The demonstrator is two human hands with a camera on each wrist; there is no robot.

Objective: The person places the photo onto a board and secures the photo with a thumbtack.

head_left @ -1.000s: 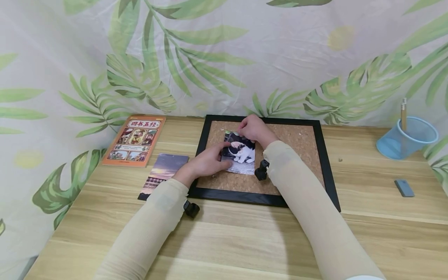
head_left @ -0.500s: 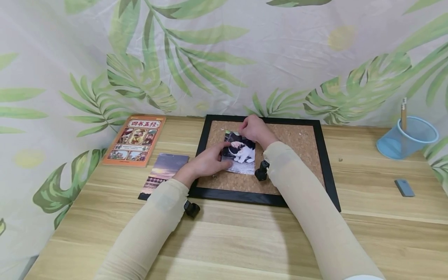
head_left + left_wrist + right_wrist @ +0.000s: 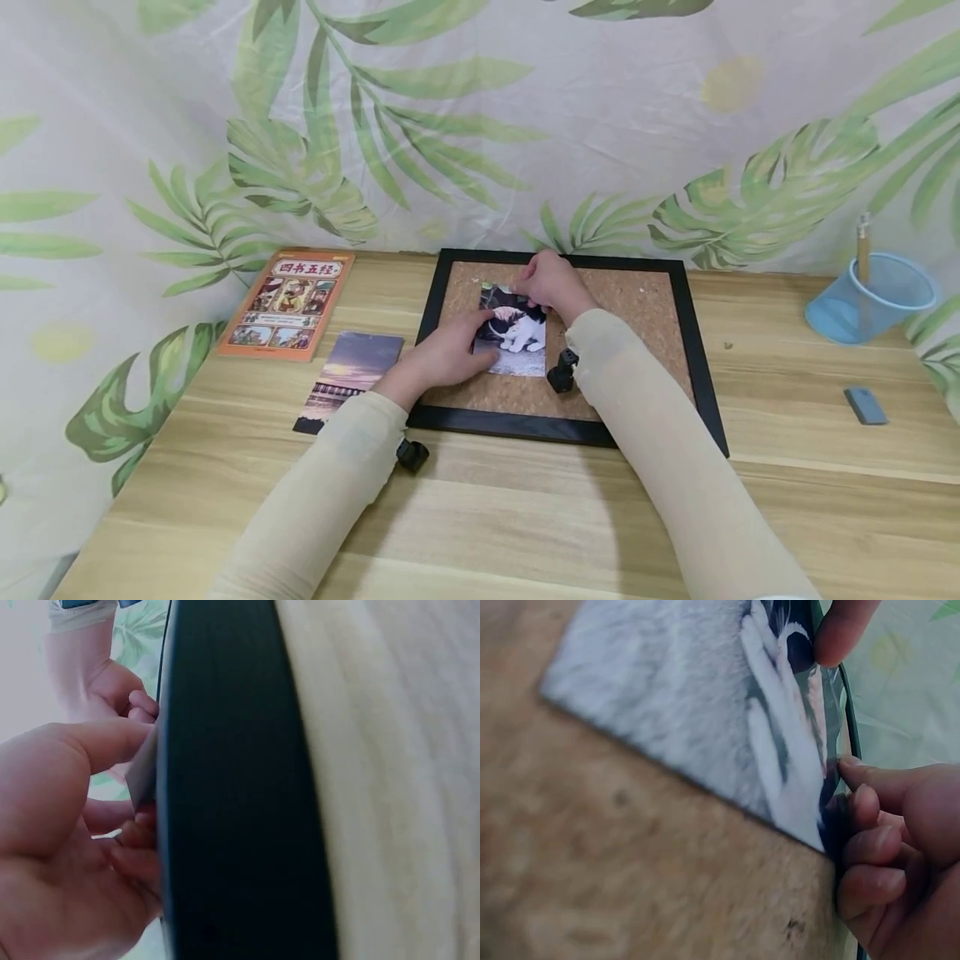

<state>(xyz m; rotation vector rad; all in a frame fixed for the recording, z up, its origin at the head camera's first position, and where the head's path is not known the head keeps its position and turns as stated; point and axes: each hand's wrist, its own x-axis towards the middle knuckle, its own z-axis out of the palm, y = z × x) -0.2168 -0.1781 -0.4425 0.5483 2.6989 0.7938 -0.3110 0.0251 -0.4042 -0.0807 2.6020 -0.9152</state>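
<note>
A photo of a black-and-white cat (image 3: 516, 357) lies on the cork board (image 3: 630, 317), left of its middle. My left hand (image 3: 450, 354) grips the photo's left side; in the left wrist view its thumb and fingers pinch the slightly raised edge of the photo (image 3: 142, 776). My right hand (image 3: 555, 285) is at the photo's top edge, fingers curled and fingertips together. In the right wrist view, the right hand (image 3: 922, 832) has its thumb tip on the photo (image 3: 675, 712); I cannot tell what is between its fingertips.
An orange book (image 3: 288, 304) and a sunset picture (image 3: 360, 367) lie left of the board. At the right stand a blue mesh pencil cup (image 3: 840, 308) with pencils (image 3: 863, 254), and a grey-blue eraser (image 3: 866, 406). A tiny object (image 3: 728, 345) lies near the board's right edge.
My right hand's fingertips have shifted slightly to the right along the photo's top edge. The left hand and the photo stay almost where they were.
</note>
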